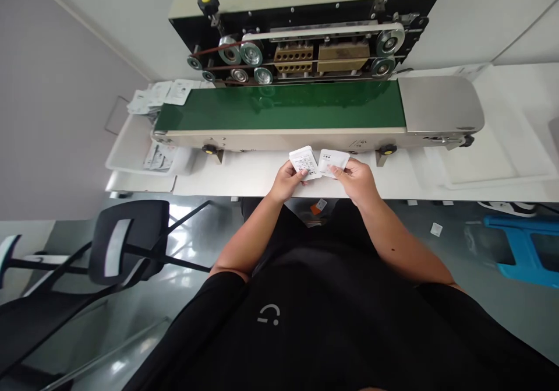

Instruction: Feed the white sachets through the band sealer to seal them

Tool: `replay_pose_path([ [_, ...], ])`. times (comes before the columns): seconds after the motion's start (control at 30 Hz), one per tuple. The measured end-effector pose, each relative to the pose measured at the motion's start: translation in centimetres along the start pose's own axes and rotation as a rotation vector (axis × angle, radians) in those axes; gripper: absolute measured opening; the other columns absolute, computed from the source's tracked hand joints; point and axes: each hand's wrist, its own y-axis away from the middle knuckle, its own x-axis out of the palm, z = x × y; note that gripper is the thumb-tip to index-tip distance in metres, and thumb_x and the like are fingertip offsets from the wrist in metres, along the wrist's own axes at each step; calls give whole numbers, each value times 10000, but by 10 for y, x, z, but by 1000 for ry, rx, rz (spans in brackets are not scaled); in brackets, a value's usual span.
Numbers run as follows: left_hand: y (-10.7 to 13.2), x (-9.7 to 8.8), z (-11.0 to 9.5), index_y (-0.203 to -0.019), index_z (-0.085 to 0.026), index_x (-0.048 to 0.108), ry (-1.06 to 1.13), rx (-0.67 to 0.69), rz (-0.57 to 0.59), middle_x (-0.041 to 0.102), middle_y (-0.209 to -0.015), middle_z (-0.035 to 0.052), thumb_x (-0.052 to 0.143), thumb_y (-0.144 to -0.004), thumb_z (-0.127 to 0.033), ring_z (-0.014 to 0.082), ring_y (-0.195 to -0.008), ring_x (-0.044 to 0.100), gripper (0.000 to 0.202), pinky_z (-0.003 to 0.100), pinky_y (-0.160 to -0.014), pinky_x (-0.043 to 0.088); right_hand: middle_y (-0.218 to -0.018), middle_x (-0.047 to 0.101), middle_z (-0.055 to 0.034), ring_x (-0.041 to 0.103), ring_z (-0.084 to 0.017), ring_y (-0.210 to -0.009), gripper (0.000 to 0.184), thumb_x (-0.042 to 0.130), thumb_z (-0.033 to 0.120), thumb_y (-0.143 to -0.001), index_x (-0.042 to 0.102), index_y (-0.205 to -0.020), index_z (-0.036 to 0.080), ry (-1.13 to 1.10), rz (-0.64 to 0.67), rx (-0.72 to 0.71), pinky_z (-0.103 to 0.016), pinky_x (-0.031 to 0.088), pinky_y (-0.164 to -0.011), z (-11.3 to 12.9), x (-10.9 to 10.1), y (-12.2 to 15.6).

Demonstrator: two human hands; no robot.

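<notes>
My left hand (286, 180) is closed on a small white sachet (304, 161) with lines of dark print, its thumb across the lower part. Pinched in my right hand (358, 182) is another white sachet (334, 159) with a few dark marks near its top. The two sachets almost meet at their lower corners, and whether either is a single one or a small stack I cannot tell. Both hands are above the front of the white table (244, 175), just before the band sealing machine's green conveyor belt (288, 108).
Behind the belt are the sealer's pulleys (251, 53) and brass blocks (343, 57). A white bin (126, 149) with many sachets stands at left, a white tray (489, 146) at right. A black chair (126, 242) and a blue stool (526, 251) stand on the floor.
</notes>
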Motion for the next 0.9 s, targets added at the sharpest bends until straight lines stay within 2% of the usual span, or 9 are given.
replay_pose_path([
  [0.07,0,-2,1,-1135,-201,703,30,-5,-9,800,-1036,77,873,-854,-558,152,-723,695,485,284,-589,557,-1012,781,-32,782,-251,-939,361,880,567,-816,817,-1050,299,-18,-69,6,-442,692,-831,20,-19,-5],
  [0.17,0,-1,1,-1125,-197,702,11,-22,16,800,-1026,73,877,-856,-542,136,-687,679,471,281,-589,550,-692,678,-15,616,-140,-540,418,849,593,-860,752,-1047,232,-38,-185,13,-292,564,-515,56,-58,-20],
  [0.23,-1,0,-1,-1125,-193,702,-3,-22,26,796,-1020,67,875,-862,-534,130,-679,674,464,281,-598,550,-612,617,-5,543,-120,-473,344,808,507,-929,709,-1043,197,-68,-260,4,-245,475,-454,82,-87,-35],
  [0.3,-2,1,-3,-1116,-189,704,-3,-26,28,790,-1011,62,876,-862,-533,123,-671,669,461,278,-603,550,-654,643,-34,554,-126,-486,183,739,335,-993,687,-1040,166,-87,-283,39,-231,430,-448,106,-112,-51],
  [0.37,-3,2,-4,-1104,-185,706,1,-31,25,784,-1000,56,882,-854,-534,115,-664,665,464,268,-604,547,-713,670,-73,576,-125,-522,49,649,168,-1023,680,-1036,132,-89,-311,121,-215,398,-463,123,-129,-67],
  [0.4,-4,2,-5,-1100,-184,706,-1,-33,25,781,-995,54,886,-850,-536,111,-660,662,468,263,-604,545,-719,669,-84,577,-119,-536,71,607,116,-1033,678,-1031,116,-92,-332,164,-206,389,-475,129,-135,-75],
  [0.57,-5,3,-8,-1106,-183,700,-8,-41,19,779,-975,46,883,-850,-547,98,-638,650,481,254,-610,549,-688,632,-78,577,-102,-596,179,486,67,-1091,653,-1026,78,-153,-383,296,-185,436,-556,131,-149,-118],
  [0.73,-2,4,-8,-1105,-183,709,4,-46,12,798,-1025,66,899,-825,-558,109,-659,668,506,255,-603,554,-661,603,-47,545,-83,-572,241,399,109,-1147,570,-978,87,-91,-225,308,-221,459,-619,112,-158,-162],
  [0.9,0,4,-9,-1111,-182,710,-7,-45,7,803,-1050,79,903,-817,-567,115,-673,669,521,261,-602,559,-656,569,37,546,-20,-551,259,351,143,-1166,483,-945,116,12,-70,265,-208,439,-656,111,-136,-188],
])
